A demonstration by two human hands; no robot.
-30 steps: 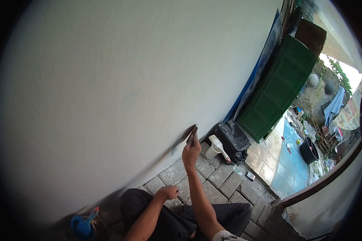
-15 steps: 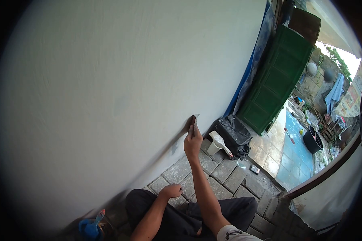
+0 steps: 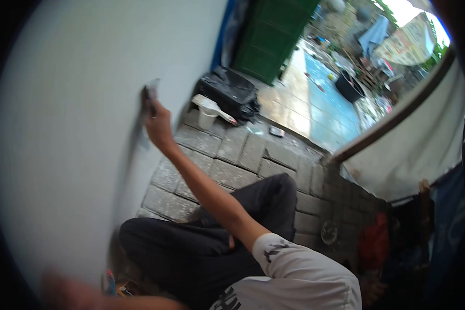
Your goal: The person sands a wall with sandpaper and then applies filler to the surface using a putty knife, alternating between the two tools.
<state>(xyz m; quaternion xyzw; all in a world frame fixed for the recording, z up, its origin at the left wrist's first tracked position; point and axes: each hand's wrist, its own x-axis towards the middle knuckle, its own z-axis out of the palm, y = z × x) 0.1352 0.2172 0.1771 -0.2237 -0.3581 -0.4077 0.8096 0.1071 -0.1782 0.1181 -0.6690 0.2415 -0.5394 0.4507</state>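
Observation:
My right hand [image 3: 159, 126] is closed around a folded piece of what looks like sandpaper [image 3: 152, 89], dark brown on one side with a pale curled edge. It holds this piece against or very close to the white wall [image 3: 82, 129]; exact contact is not clear. Low on the left, my left hand [image 3: 70, 289] is smeared by motion near the foot of the wall, so its fingers cannot be read. Partly hidden beyond that forearm is a blue object with a red tip [image 3: 110, 281].
A wide white brush [image 3: 214, 108] rests across a white cup [image 3: 207, 120] beside a black plastic-covered container [image 3: 230, 93]. Behind stands a green panelled cabinet [image 3: 274, 39]. Grey paving [image 3: 237, 150] surrounds my crossed legs; a small box [image 3: 277, 132] lies near the tiled step.
The view has swung right and down. My left hand has left my knee area and moved out to the lower left. My right hand still holds the sandpaper at the wall.

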